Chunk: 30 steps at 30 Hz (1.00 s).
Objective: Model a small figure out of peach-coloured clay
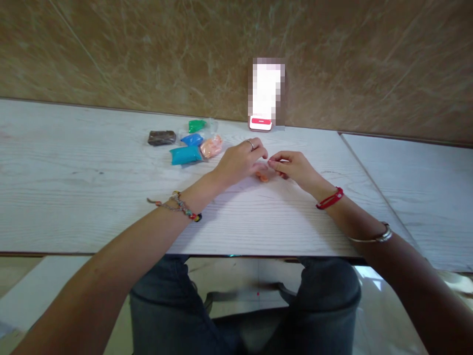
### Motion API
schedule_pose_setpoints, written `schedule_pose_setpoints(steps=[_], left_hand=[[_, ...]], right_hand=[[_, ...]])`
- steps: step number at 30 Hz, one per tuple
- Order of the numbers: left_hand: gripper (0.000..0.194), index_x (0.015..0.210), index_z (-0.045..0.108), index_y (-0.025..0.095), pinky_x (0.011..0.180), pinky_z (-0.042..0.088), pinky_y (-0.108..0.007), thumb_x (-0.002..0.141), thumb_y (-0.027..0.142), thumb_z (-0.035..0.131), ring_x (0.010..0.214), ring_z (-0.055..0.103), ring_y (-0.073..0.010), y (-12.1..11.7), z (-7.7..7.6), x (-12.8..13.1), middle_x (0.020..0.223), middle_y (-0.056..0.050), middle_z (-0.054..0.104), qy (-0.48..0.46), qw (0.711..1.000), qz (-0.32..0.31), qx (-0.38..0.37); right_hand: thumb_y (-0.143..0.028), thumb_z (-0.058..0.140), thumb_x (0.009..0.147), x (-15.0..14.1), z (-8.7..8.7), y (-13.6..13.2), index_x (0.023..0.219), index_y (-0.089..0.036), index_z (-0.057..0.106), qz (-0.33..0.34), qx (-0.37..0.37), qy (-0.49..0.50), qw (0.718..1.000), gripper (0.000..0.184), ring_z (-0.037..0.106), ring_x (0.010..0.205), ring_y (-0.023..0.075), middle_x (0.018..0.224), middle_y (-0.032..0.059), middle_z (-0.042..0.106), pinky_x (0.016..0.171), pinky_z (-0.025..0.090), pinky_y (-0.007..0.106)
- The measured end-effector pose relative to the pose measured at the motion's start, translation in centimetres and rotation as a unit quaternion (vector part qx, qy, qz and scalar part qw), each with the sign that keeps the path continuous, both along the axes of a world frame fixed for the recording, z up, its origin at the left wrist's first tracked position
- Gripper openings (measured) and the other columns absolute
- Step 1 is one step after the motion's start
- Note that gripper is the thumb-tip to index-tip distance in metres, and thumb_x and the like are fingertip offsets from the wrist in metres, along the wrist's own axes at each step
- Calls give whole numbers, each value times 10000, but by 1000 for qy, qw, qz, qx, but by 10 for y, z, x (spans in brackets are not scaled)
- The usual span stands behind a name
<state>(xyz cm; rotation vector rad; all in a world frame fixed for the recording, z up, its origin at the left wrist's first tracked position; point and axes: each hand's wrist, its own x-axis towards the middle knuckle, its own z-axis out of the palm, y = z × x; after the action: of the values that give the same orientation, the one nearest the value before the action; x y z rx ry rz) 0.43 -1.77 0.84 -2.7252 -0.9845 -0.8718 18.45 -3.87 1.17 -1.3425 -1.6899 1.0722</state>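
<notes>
Small orange lump between two bent hands

Farthest left on the pale worktop lies a dark brown packet, then a turquoise packet, with a blue packet and a green packet behind it. A peach packet ends the cluster, just beside the left hand. That closeness is a likely source of trouble: a backward shift of the wrist might push the packets about.

The left hand's fingers are curled inward; whether they grip anything cannot be told. The lump, perhaps two pieces pressed together, rests on the worktop below its fingertips in the view, in the gap between the hands and on the wearer's side. Being so small and so near, it could be brushed away or flattened by a lowered finger.

Just beyond the fingers, a phone leans upright against the marbled wall. A forward knock at its foot could make it slide down towards the lump.

The right hand has thumb and forefinger drawn together in a pinch, the lump just left of and below it. Any bit between those tips is too small to make out, and could slip if the pinch loosened.
</notes>
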Motion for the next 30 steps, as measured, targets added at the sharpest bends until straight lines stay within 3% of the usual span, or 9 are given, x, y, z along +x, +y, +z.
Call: schedule_pose_setpoints(steps=[3, 6, 8, 14, 18, 22, 30], left_hand=[[168, 890, 581, 160, 702, 406, -252, 803, 303, 567, 867, 538, -145, 5, 2, -8, 943, -43, 567, -5, 999, 44, -24], [172, 885, 576, 160, 687, 395, -253, 791, 303, 582, 833, 532, -134, 11, 0, -15, 956, -47, 563, -19, 994, 83, -64], [169, 886, 577, 160, 684, 390, -257, 787, 297, 585, 811, 526, -131, 13, -1, -17, 947, -49, 564, -21, 992, 98, -81], [162, 902, 589, 152, 684, 383, -261, 796, 272, 562, 794, 522, -128, 15, -3, -16, 916, -46, 572, -24, 988, 112, -105], [158, 896, 600, 143, 668, 381, -254, 793, 253, 549, 800, 526, -132, 17, -4, -18, 894, -44, 575, -24, 986, 111, -125], [159, 880, 615, 143, 681, 387, -263, 790, 244, 532, 820, 529, -148, 20, -6, -19, 878, -45, 583, -3, 985, 111, -130], [188, 886, 631, 143, 658, 378, -255, 789, 245, 507, 778, 522, -144, 24, -11, -20, 861, -45, 593, 33, 984, 94, -150]], right_hand=[[-275, 574, 726, 11, 0, 5, 741, -129, 622, -22, 108, -134, 985, 155, 448, 512, 85, 597, 2, 547, 504, 332, 241], [-192, 519, 756, 21, -1, 8, 739, -121, 666, 35, 238, -331, 912, 164, 506, 643, 131, 703, 60, 601, 617, 365, 268], [-170, 464, 796, 22, -1, 5, 805, -111, 684, 78, 262, -394, 878, 229, 527, 695, 148, 766, 86, 615, 646, 372, 270], [-219, 341, 897, 11, 0, -10, 1017, -114, 650, 153, 270, -454, 835, 348, 545, 767, 148, 1027, 113, 589, 672, 389, 266], [-216, 328, 900, 18, 4, -11, 1037, -90, 636, 132, 251, -498, 819, 360, 551, 785, 161, 1044, 132, 576, 666, 394, 271], [-225, 365, 885, 32, 8, -7, 998, -97, 659, 163, 222, -506, 817, 339, 561, 769, 159, 1008, 120, 596, 670, 398, 275], [-259, 341, 904, 24, 7, -10, 1020, -126, 662, 180, 259, -427, 847, 367, 570, 812, 151, 1021, 100, 610, 698, 394, 268]])
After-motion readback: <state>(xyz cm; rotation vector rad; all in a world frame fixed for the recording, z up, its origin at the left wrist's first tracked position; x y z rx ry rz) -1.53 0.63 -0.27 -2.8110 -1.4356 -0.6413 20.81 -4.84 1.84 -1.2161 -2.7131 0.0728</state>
